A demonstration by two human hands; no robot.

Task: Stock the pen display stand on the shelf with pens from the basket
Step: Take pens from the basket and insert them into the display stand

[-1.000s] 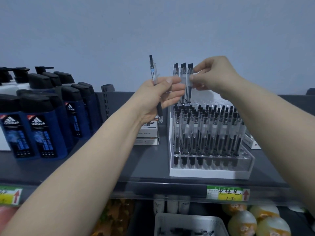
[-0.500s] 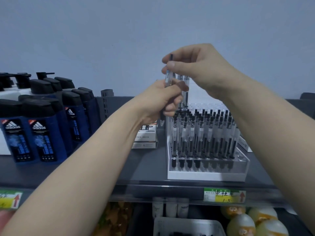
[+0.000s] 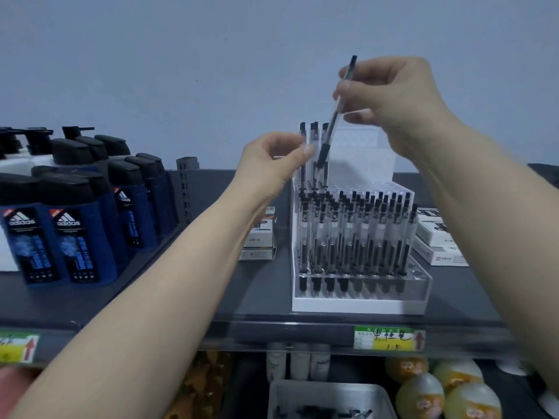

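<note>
The basket [image 3: 305, 388] sits on the level below the shelf [image 3: 181, 297] and is cut off by the bottom edge; only its pale rim and a few dark, blurred shapes inside show. Both forearms run out of the picture at the lower corners. The left hand [image 3: 272, 160] is smeared by motion blur, so I cannot tell whether its curled fingers [image 3: 307, 151] pinch anything: thumb and forefinger meet right beside the leftmost of three upright pens [image 3: 313, 131] on the top tier of the pen display stand [image 3: 357, 306], partly covering them.

The right hand [image 3: 393, 95] is raised above the back of the stand, wrist bent, its fingers [image 3: 360, 92] pinching a single pen [image 3: 334, 120] near its upper end. That pen slants, dark cap up and to the right, its lower end down among the three upright pens; whether it touches them is unclear.

The stand rests on the shelf, its lower tiers packed with rows of pens [image 3: 357, 237] and much of the top tier bare. Small boxes [image 3: 260, 237] lie just left of it, dark shower gel bottles [image 3: 72, 231] stand further left, and a price label [image 3: 388, 338] hangs on the shelf edge
</note>
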